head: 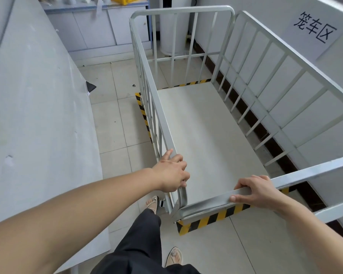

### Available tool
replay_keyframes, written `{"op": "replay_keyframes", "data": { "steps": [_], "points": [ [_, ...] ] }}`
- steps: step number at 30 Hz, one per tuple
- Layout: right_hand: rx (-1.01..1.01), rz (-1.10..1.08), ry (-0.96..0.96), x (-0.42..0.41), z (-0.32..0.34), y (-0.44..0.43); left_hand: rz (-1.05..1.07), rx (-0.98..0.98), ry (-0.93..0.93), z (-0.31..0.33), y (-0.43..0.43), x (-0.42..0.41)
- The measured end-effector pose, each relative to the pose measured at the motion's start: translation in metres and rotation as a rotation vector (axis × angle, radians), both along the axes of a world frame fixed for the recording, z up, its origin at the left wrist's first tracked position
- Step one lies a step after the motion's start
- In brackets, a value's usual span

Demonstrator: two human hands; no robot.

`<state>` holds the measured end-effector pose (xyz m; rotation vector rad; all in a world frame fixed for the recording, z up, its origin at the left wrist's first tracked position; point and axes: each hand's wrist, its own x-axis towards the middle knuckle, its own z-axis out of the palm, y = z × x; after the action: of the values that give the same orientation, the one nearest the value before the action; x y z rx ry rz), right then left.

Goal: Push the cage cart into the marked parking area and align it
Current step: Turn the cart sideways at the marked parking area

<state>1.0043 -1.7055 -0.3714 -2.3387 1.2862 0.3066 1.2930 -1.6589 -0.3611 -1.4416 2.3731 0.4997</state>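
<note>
Cage cart (pixel 206 123) — pale grey bars, empty deck

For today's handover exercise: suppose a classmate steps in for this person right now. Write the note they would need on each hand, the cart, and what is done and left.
Left hand: gripping the top rail at the near-left corner of the cage cart.
Right hand: gripping the near top rail.
Cart: empty, beside the right wall under the paper sign.
Striped floor tape shows along the near, left and far edges.
Done: the cart seems to be inside the marked area.
Left: check it sits square to the tape, nudge if needed, then let go.
</note>
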Motion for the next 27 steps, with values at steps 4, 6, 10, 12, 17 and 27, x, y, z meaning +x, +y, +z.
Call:
{"op": "replay_keyframes", "data": {
  "steps": [4,6,10,12,17,27],
  "points": [
    [0.012,0.005,0.024,-0.001,0.0,0.0,0.01,0.029,0.011,0.003,0.0,-0.001],
    [0.013,0.011,0.026,-0.002,0.001,0.0,0.005,0.041,0.003,0.005,0.0,-0.003],
    [0.013,0.004,0.006,-0.001,0.001,-0.001,0.013,0.049,0.008,0.005,-0.002,-0.002],
    [0.021,0.002,0.001,-0.002,0.002,-0.001,0.019,0.058,0.006,0.005,-0.003,-0.002],
    [0.041,0.008,0.001,-0.002,0.002,-0.002,0.024,0.07,-0.021,0.008,-0.004,-0.004],
    [0.13,-0.03,0.052,0.003,0.01,0.001,0.013,0.077,-0.087,0.005,-0.007,-0.004]
  ]
}}
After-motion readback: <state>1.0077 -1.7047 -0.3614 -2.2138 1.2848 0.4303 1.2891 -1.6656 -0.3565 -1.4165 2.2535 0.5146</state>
